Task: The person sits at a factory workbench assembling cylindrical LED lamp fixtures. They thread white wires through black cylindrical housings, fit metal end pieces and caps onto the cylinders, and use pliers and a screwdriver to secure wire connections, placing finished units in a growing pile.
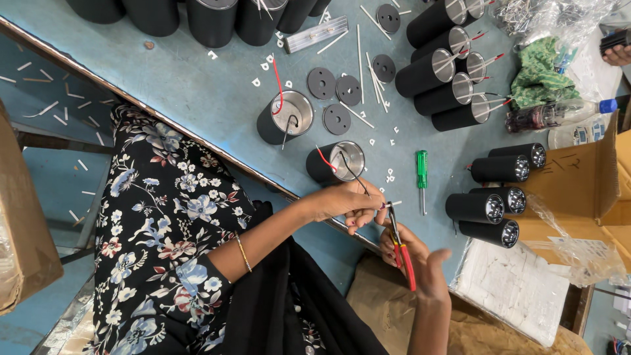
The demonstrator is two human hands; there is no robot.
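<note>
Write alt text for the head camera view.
At the edge of a blue table, the left hand pinches a black wire from a black cylinder housing while the right hand applies red-handled pliers to it. A green screwdriver lies nearby.

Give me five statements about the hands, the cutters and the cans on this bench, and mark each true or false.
1. The right hand holds red-handled cutters. True.
2. The left hand pinches a black wire that runs out of a black can standing open end up. True.
3. The green screwdriver is in the left hand. False: it lies on the blue table, apart from both hands.
4. The can with wires farther along the table has only black wires. False: a red wire rises from it too.
5. The round black discs are stacked inside a can. False: they lie flat on the table.
</note>
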